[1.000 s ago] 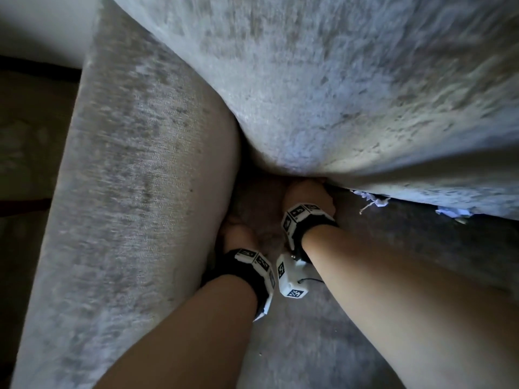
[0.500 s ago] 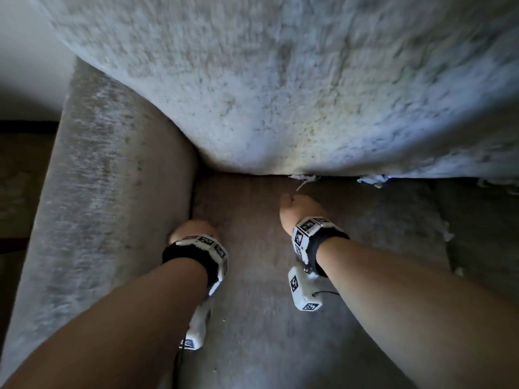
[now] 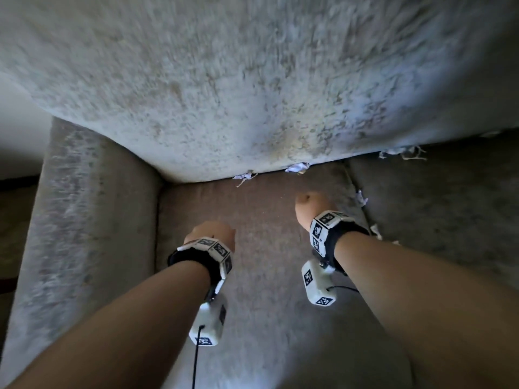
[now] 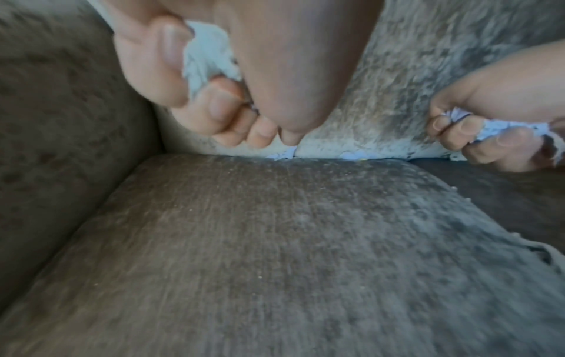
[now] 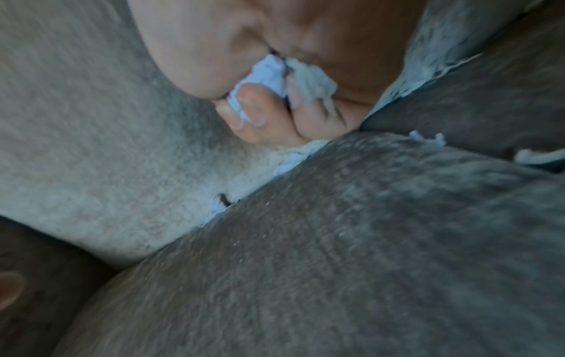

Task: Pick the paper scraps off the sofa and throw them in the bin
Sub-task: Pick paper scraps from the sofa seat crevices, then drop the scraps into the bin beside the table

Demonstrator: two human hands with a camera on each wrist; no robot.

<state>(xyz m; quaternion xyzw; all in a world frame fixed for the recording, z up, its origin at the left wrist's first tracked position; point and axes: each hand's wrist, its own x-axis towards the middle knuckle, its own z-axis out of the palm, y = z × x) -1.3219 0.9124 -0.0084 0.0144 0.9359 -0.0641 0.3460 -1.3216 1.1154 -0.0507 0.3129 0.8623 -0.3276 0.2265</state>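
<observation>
My left hand [image 3: 209,233] hovers over the left seat cushion, fist curled round a wad of white paper scraps [image 4: 207,58]. My right hand [image 3: 310,209] is further forward and also grips crumpled paper scraps [image 5: 263,74]; it shows at the right of the left wrist view [image 4: 489,130]. More white scraps [image 3: 244,175] [image 3: 297,167] stick out of the crease under the back cushion. Other scraps [image 3: 401,153] lie further right, and small bits [image 3: 361,197] sit in the gap between the seat cushions. No bin is in view.
The grey sofa armrest [image 3: 84,220] rises at the left. The big back cushion [image 3: 252,80] fills the top of the head view. A second seat cushion [image 3: 435,206] lies to the right. Dark floor [image 3: 14,220] shows beyond the armrest.
Both hands have pulled back from the corner crease toward me, fists closed on paper. The head view has shifted, so more of the seat and crease shows.
</observation>
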